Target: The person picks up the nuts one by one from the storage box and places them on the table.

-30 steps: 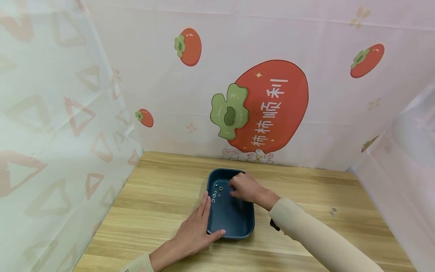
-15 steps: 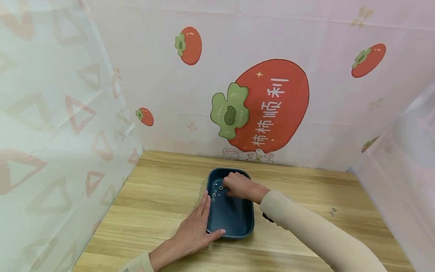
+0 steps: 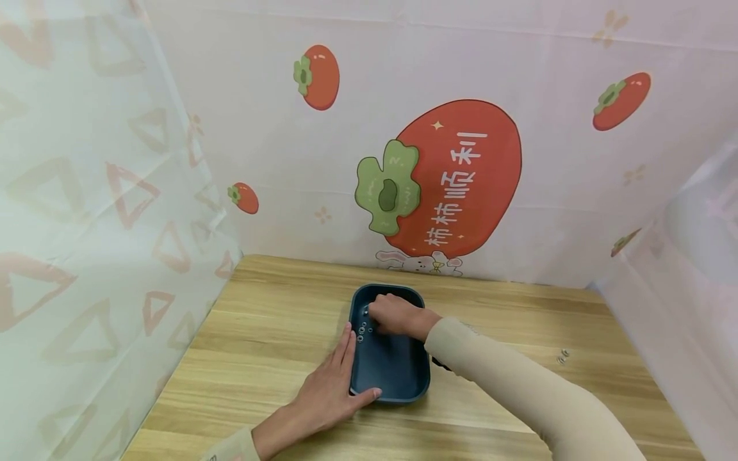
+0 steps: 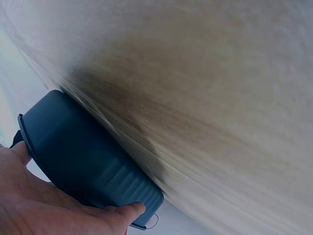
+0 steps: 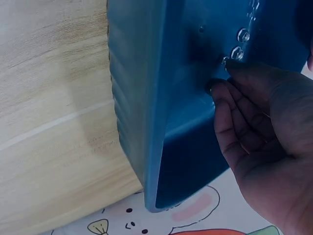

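Note:
A dark blue rectangular tray (image 3: 398,378) stands on the wooden table. Along its left inner side lie several small metal nuts (image 3: 361,330), also seen as shiny nuts (image 5: 237,52) in the right wrist view. My left hand (image 3: 325,394) rests against the tray's left side, fingers straight, thumb over the near rim; the left wrist view has the tray's ribbed outer wall (image 4: 93,147). Inside the tray, my right hand (image 3: 398,315) is bent down, thumb and index fingertips close together right at the nuts. Whether a nut is between them, I cannot tell.
Two small metal nuts (image 3: 563,356) lie on the wooden table (image 3: 277,320) to the right, beyond the right sleeve (image 3: 490,365). Printed cloth walls (image 3: 277,147) enclose the table at the back and both sides.
My right hand has moved left across the tray's floor and now covers the larger nut seen earlier. The left hand and the tray have stayed in place.

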### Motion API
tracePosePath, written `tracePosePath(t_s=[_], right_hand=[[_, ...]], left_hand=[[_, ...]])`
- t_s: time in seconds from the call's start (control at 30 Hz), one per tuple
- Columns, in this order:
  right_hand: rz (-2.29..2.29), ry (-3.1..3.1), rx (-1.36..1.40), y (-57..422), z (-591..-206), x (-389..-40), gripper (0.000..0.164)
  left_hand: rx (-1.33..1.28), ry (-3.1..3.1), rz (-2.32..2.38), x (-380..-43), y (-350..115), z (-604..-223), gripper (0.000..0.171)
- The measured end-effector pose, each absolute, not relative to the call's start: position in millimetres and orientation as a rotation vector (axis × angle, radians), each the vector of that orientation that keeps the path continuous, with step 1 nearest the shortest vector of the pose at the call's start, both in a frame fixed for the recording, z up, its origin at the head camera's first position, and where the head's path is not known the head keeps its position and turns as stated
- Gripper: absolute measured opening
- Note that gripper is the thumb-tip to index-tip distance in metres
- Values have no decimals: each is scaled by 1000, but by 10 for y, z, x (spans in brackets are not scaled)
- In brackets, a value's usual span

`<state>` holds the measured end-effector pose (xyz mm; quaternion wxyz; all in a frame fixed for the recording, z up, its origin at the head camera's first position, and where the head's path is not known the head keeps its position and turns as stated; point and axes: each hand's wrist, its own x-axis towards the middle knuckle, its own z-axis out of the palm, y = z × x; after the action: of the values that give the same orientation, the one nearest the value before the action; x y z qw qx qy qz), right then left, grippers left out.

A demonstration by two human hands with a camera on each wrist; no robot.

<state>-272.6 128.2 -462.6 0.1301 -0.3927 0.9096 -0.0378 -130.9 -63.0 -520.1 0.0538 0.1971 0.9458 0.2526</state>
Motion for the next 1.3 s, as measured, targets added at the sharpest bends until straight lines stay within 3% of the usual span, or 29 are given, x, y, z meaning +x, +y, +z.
tracePosePath(t_s=[1.3], right_hand=[[-38, 2665, -1209, 1172, -4881, -2769, 12]], left_hand=[[602, 2883, 761, -1314, -624, -5230, 113]])
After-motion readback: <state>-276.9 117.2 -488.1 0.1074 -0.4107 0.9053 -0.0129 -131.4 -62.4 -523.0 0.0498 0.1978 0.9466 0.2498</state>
